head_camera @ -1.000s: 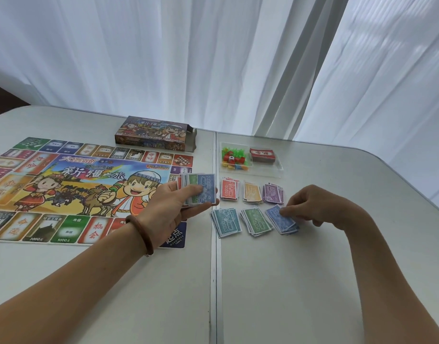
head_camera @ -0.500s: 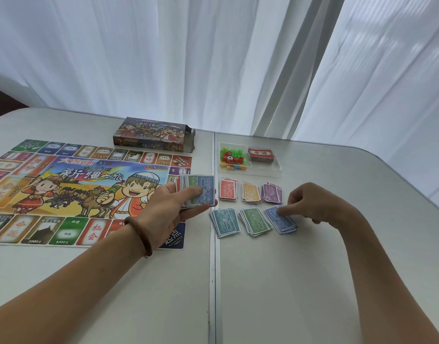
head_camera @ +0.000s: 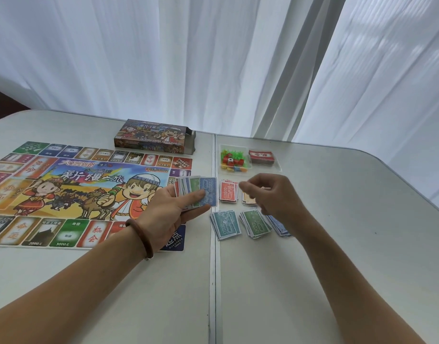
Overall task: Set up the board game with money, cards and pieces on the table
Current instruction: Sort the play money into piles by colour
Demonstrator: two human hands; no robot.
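Nearest, over the near right corner of the game board [head_camera: 64,189]: left hand [head_camera: 163,212], with a brown bracelet [head_camera: 141,237] at the wrist. Grips a fan of play-money notes [head_camera: 201,192], thumb pressed flat across the faces and fingers curled beneath. Topmost, a blue note marked 2000, just past the board's right edge.

Right of the board and raised off the white table [head_camera: 337,256]: right hand [head_camera: 273,194], fingers curled in, thumb tip close against the forefinger, pointing back toward the fan. Pinching something or nothing: cannot tell.

Right of the board's near corner, flat on the table, a row of three money piles. Closest to the board, the teal pile [head_camera: 225,224] marked 100. Next, the green pile [head_camera: 255,223] marked 500. Last, the blue pile [head_camera: 279,228], mostly hidden under the right wrist.

Farther back, right of the board's right edge, a second row: the red pile [head_camera: 228,192] in plain sight and the orange pile [head_camera: 248,201] half covered by the right hand.

Beyond that, off the board's far right corner, a clear plastic tray [head_camera: 275,167]. Small coloured game pieces [head_camera: 232,161] in the board-side compartment, a red card deck [head_camera: 261,156] in the other.

Just behind the board's far edge, the game box [head_camera: 154,136], lying flat with the right end flap open.

Behind everything, white curtains [head_camera: 188,58].
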